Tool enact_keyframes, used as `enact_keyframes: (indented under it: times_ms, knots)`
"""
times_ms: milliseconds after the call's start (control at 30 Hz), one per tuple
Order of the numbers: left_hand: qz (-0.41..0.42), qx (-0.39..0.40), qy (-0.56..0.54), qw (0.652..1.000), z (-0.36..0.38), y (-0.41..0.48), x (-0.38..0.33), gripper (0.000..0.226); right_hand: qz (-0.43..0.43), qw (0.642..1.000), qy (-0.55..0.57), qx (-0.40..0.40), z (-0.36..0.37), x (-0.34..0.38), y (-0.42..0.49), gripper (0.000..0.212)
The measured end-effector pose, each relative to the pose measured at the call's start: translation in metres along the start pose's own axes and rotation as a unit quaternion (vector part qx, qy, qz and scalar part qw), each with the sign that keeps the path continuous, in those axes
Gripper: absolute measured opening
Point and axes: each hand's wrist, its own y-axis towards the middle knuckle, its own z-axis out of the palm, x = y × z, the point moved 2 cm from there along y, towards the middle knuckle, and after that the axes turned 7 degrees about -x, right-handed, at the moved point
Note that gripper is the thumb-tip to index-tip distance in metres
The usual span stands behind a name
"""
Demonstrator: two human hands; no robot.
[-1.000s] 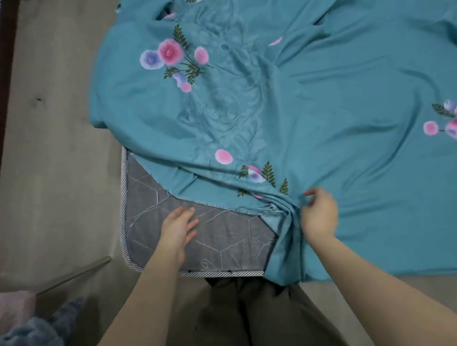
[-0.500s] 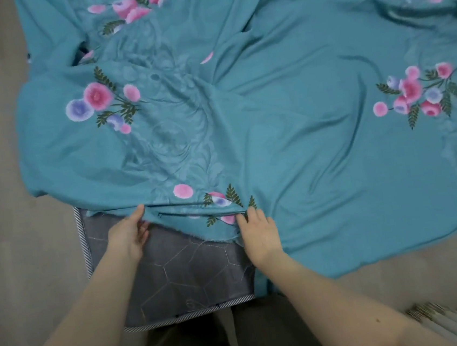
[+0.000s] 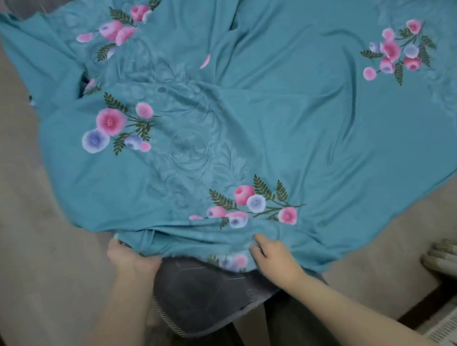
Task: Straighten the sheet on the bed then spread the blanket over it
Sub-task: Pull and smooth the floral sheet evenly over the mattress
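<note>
Teal cloth is bunched in both hands. The left hand grips the near edge of the sheet at 7 o'clock, with its fingers curled under it. The right hand pinches the same edge at 6 o'clock. Between them the grey mattress pokes out bare. The sheet spreads away toward 12 o'clock, full of wrinkles, with a folded flap at 10 o'clock. It looks thin, light, soft and a bit slippery, so it should slide with a gentle tug. The edge and corners look like the best places to hold. No blanket shows.

2 bare forearms, dark olive-grey trousers
</note>
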Motion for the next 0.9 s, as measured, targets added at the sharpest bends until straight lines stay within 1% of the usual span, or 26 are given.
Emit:
enact_keyframes:
  times_ms: [33,100,133,200,233,267,300,333,367,400,467,500,533,567,600,633,700,733,800,833,867,900]
  knots:
    - [-0.025,0.017,0.022,0.999,-0.009,-0.001,-0.011,0.057,0.023,1.0,0.011,0.012,0.012,0.004,-0.011,0.016]
    - [-0.067,0.032,0.078,0.994,-0.027,-0.002,-0.032,0.067,0.053,0.998,-0.003,0.027,0.033,0.01,-0.032,0.019]
    - [-0.079,0.034,0.107,0.991,-0.035,-0.003,-0.042,0.07,0.066,0.997,-0.017,0.026,0.04,0.012,-0.04,0.023]
    - [-0.096,0.038,0.155,0.982,-0.047,-0.001,-0.06,0.082,0.092,0.995,-0.03,0.02,0.045,0.015,-0.051,0.033]
    - [-0.108,0.038,0.171,0.979,-0.05,0.0,-0.065,0.084,0.099,0.994,-0.031,0.025,0.045,0.017,-0.055,0.043]
    - [-0.118,0.045,0.18,0.975,-0.05,0.0,-0.067,0.083,0.094,0.994,-0.037,0.036,0.046,0.019,-0.057,0.055]
    - [-0.123,0.053,0.194,0.972,-0.048,0.002,-0.069,0.087,0.072,0.995,-0.051,0.047,0.047,0.022,-0.058,0.067]
    - [-0.123,0.065,0.219,0.966,-0.045,0.004,-0.07,0.09,0.042,0.994,-0.075,0.06,0.047,0.026,-0.059,0.076]
    - [-0.122,0.073,0.255,0.956,-0.04,0.006,-0.069,0.086,0.014,0.992,-0.103,0.073,0.049,0.03,-0.058,0.079]
    - [-0.126,0.083,0.293,0.944,-0.034,0.007,-0.068,0.077,-0.015,0.988,-0.128,0.081,0.051,0.031,-0.057,0.074]
    - [-0.131,0.086,0.379,0.912,-0.022,0.011,-0.061,0.056,-0.042,0.984,-0.15,0.087,0.055,0.031,-0.052,0.047]
    - [-0.115,0.078,0.43,0.892,-0.016,0.013,-0.057,0.051,-0.036,0.984,-0.152,0.086,0.057,0.03,-0.049,0.034]
    - [-0.086,0.068,0.48,0.87,-0.01,0.017,-0.052,0.05,-0.025,0.984,-0.154,0.084,0.059,0.028,-0.047,0.028]
    - [-0.049,0.059,0.522,0.849,-0.006,0.021,-0.047,0.051,-0.009,0.985,-0.153,0.081,0.063,0.025,-0.046,0.026]
    - [-0.01,0.048,0.549,0.834,-0.002,0.025,-0.041,0.05,0.014,0.985,-0.152,0.076,0.066,0.022,-0.045,0.025]
    - [0.032,0.032,0.56,0.827,0.002,0.029,-0.037,0.048,0.044,0.986,-0.148,0.068,0.069,0.018,-0.044,0.025]
    - [0.102,-0.002,0.544,0.833,0.008,0.04,-0.03,0.042,0.131,0.985,-0.098,0.049,0.075,0.008,-0.047,0.025]
    - [0.102,-0.003,0.52,0.848,0.013,0.046,-0.027,0.04,0.179,0.982,-0.05,0.035,0.077,0.003,-0.051,0.025]
    - [0.021,0.023,0.451,0.892,0.024,0.055,-0.02,0.043,0.265,0.964,0.031,-0.001,0.083,-0.008,-0.061,0.025]
    - [-0.012,0.03,0.419,0.907,0.03,0.058,-0.017,0.046,0.302,0.952,0.053,-0.023,0.085,-0.012,-0.067,0.027]
    - [-0.018,0.02,0.398,0.917,0.034,0.061,-0.017,0.05,0.338,0.937,0.073,-0.054,0.086,-0.016,-0.072,0.029]
    - [-0.001,-0.007,0.382,0.924,0.036,0.064,-0.018,0.052,0.371,0.917,0.104,-0.105,0.085,-0.019,-0.078,0.032]
